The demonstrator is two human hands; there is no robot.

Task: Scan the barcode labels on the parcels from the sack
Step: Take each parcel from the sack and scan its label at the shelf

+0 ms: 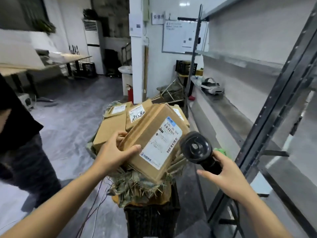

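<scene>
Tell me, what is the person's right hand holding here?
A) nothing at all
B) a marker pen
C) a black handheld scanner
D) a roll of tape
C: the right hand grips the handle of a black handheld scanner, its head beside the white label on the cardboard parcel that the left hand holds over the sack.

Beside the shelf rack (277, 103) are five cardboard parcels (154, 140) piled in one frayed sack (137, 186) on one black crate (151, 220), with one scanner (197, 148) and two hands (113, 152).
</scene>
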